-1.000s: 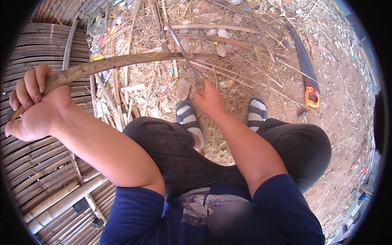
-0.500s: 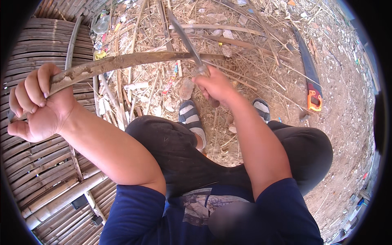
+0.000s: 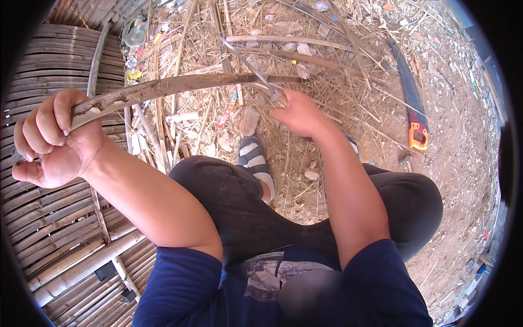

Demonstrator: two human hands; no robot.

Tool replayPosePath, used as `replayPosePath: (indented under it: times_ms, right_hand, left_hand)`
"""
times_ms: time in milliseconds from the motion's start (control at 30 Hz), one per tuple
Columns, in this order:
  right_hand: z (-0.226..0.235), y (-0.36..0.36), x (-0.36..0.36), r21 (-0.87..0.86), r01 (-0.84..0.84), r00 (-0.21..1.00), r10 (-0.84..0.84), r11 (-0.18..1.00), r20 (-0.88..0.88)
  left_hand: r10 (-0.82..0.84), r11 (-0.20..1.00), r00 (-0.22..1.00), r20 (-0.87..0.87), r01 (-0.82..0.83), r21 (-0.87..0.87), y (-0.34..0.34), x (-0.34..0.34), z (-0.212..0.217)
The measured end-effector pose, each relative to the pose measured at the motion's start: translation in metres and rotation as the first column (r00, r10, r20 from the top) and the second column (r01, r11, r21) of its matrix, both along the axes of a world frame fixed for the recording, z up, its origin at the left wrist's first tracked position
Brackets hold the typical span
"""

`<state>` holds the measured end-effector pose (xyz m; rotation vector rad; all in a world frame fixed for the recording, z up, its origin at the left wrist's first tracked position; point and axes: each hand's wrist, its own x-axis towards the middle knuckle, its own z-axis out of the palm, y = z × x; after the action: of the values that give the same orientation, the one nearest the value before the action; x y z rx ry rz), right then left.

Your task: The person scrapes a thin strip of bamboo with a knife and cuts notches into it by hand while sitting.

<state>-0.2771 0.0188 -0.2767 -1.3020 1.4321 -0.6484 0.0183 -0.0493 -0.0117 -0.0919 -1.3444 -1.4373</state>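
My left hand (image 3: 57, 139) is closed round the near-left end of a long brown strip of wood or bamboo (image 3: 163, 84). The strip reaches across to the right, and its far end lies past the blade. My right hand (image 3: 298, 113) grips the handle of a large knife (image 3: 244, 61), whose long, narrow blade points away and to the left. The blade crosses the strip near its far end; I cannot tell whether the two touch. Most of the knife's handle is hidden in my fist.
A handsaw (image 3: 409, 87) with an orange and dark red handle lies on the dirt at the right. Split strips (image 3: 289, 39), straw and stones litter the ground ahead. A slatted bamboo wall or platform (image 3: 60, 71) stands at the left. My sandalled foot (image 3: 254, 158) is below the strip.
My right hand and the knife have shifted slightly right, and the blade has turned so that it looks thinner. My left hand and the strip have moved only a little.
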Motion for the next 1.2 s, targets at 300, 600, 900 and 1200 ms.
replayPosePath:
  times_ms: [300, 600, 900, 1200]
  right_hand:
    - [0.015, 0.006, 0.043, -0.306, 0.095, 0.987, -0.051, 0.947, 0.151]
    - [0.04, 0.016, 0.063, -0.336, 0.113, 0.985, -0.062, 0.935, 0.16]
    - [-0.078, 0.031, 0.069, -0.231, 0.38, 0.921, -0.389, 0.896, 0.009]
    - [-0.022, 0.02, 0.07, -0.368, 0.219, 0.976, -0.2, 0.904, 0.088]
  left_hand:
    - [0.114, 0.993, 0.993, -0.011, -0.114, 0.011, 0.001, -0.014, 0.002]
    - [0.24, 0.969, 0.968, -0.067, -0.236, 0.069, 0.004, -0.016, 0.003]
    - [0.319, 0.947, 0.946, -0.053, -0.315, 0.068, 0.004, -0.021, 0.003]
    - [0.418, 0.906, 0.905, -0.082, -0.409, 0.114, 0.006, -0.021, 0.003]
